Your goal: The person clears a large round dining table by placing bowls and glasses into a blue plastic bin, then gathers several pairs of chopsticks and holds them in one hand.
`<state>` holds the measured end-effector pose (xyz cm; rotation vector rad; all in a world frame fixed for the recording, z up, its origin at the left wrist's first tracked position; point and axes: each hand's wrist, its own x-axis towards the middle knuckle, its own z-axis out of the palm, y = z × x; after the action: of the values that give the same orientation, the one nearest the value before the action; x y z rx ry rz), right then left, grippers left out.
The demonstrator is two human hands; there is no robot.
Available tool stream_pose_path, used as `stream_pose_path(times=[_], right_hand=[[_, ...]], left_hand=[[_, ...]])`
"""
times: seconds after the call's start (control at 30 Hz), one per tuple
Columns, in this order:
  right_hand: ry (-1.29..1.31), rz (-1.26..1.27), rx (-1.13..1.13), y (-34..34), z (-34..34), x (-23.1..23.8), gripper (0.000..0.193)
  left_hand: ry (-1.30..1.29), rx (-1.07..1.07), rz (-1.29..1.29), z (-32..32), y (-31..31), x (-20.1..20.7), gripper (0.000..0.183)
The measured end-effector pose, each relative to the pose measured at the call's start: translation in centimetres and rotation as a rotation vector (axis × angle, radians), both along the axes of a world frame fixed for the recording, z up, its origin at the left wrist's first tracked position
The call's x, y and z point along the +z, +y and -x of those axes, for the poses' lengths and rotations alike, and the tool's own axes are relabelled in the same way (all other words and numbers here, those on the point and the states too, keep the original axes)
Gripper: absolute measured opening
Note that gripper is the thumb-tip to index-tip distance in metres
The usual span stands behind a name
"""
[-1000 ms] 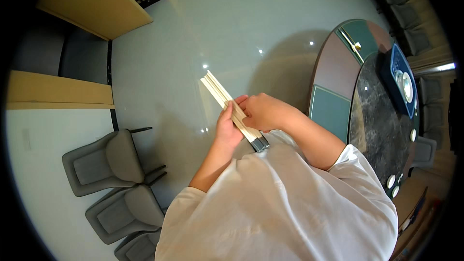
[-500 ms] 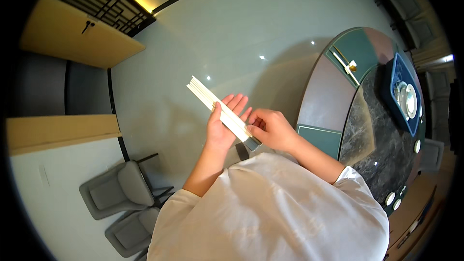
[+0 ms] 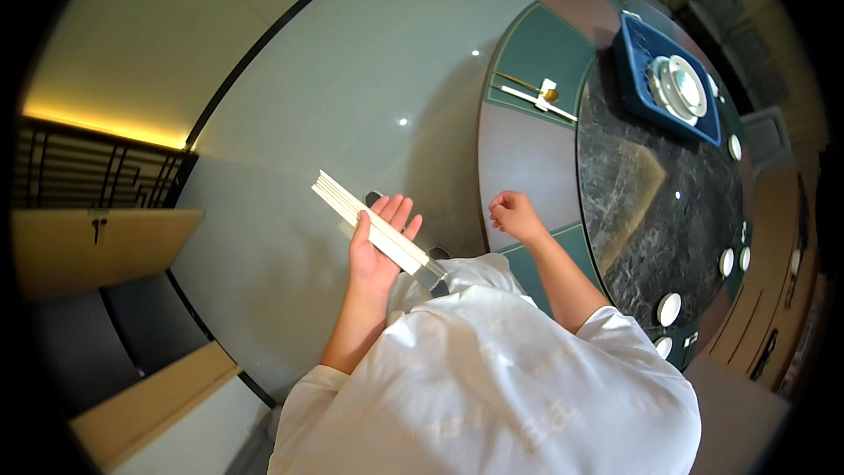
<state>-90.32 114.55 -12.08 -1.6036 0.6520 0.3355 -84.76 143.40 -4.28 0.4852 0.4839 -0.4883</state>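
My left hand (image 3: 378, 251), palm up, holds a bundle of white chopsticks (image 3: 362, 218) with its thumb laid across them. Their bare tips fan out to the upper left, and the other ends, silvery grey, lie close to my shirt. My right hand (image 3: 514, 215) is apart from the bundle, above the rim of a round table (image 3: 525, 160). Its fingers are curled in; whether anything small is inside them is hidden. Beyond it, a pair of white chopsticks (image 3: 526, 99) and a gold spoon (image 3: 550, 95) lie across a white rest on a green placemat (image 3: 543, 42).
A dark marble turntable (image 3: 629, 237) covers the table's middle. On it stands a blue basket (image 3: 630, 53) with stacked white plates (image 3: 675, 90). Small white dishes, one of them a round dish (image 3: 669, 309), sit along the right side. A wooden door (image 3: 105, 242) stands at the left.
My right hand has left the chopstick bundle and moved right, over the table's edge. My view has turned toward the table. The bundle stays in my left hand.
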Motion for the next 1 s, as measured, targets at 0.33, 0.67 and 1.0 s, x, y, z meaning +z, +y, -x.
stream_pose_path(times=[0.33, 0.67, 1.0], right_hand=[[0.258, -0.212, -0.508, -4.6, -7.9, -6.1, 0.015], [0.393, -0.441, -0.896, -7.3, -19.6, -13.5, 0.013], [0.464, -0.376, -1.146, -9.8, -30.8, -12.3, 0.036]], left_hand=[[-0.045, -0.284, 0.022, -15.6, -3.0, -1.7, 0.05], [-0.119, -0.46, 0.048, -33.7, -3.7, -1.7, 0.047], [-0.071, -0.513, -0.101, -42.3, -7.2, -1.9, 0.051]])
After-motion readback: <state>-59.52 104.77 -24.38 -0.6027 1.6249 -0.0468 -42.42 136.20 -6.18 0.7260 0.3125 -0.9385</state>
